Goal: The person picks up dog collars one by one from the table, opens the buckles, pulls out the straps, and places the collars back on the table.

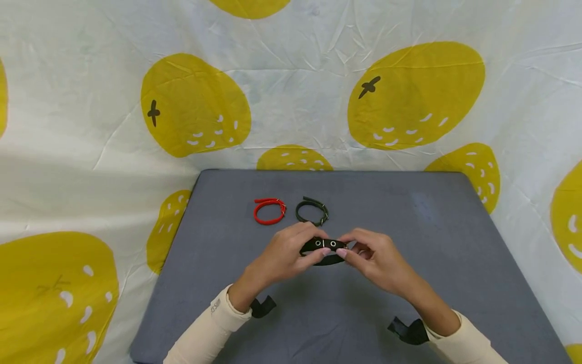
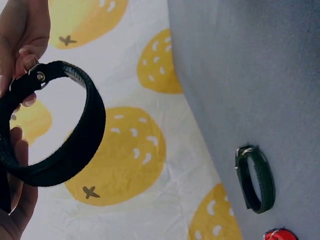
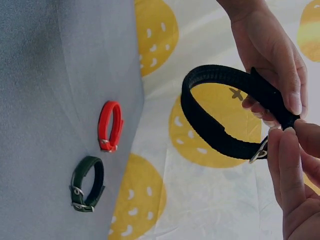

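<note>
A black collar with metal eyelets and a buckle is held up over the table in both hands, closed into a loop. My left hand pinches the strap from the left between thumb and fingers. From the other side my right hand pinches it near the metal buckle. In the right wrist view the black loop hangs out from between the two hands, and the strap end lies under the fingertips, partly hidden by them.
Behind the hands, a red collar and a dark green collar lie side by side on the grey padded table, both buckled into loops. A white cloth with yellow fruit shapes hangs around the table's back and sides.
</note>
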A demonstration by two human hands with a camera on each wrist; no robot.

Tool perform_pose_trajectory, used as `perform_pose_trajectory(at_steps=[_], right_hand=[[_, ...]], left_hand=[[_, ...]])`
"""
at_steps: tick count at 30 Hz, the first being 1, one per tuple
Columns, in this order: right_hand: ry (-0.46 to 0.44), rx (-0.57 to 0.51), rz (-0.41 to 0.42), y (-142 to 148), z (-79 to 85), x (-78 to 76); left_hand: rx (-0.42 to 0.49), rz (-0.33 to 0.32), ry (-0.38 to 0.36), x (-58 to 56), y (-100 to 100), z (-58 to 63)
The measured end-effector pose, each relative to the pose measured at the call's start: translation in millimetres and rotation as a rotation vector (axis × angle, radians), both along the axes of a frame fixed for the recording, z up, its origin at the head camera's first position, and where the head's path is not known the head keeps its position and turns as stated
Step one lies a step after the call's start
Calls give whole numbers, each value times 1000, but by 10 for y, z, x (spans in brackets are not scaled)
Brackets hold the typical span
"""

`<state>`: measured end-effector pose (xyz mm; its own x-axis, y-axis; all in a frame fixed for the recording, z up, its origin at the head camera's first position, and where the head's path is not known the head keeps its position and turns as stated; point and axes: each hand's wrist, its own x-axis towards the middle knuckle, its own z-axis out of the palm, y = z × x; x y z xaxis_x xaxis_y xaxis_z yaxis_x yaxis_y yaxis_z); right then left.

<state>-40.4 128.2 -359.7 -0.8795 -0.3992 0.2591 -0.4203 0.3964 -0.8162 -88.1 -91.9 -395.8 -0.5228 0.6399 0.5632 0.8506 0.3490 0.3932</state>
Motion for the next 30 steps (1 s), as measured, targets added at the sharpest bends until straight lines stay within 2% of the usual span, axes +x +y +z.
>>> perform_pose_trajectory(at_steps=[5,8,12,19,26,30], right_hand=[[-35,-73,16,91,-191,-57],[-49,-132,34,115,-232,-70],[-31,-170,60,90,-153,-40],[111,-142,32,24,53,28],[180,-165,39,19,77,22],[194,-188,41,25,59,31]], left_hand=[[29,6,-8,4,4,33],[52,11,-1,4,12,42],[54,-5,4,18,12,54],[-6,-13,21,65,11,90],[8,-18,-18,93,16,80],[16,-15,-8,114,12,73]])
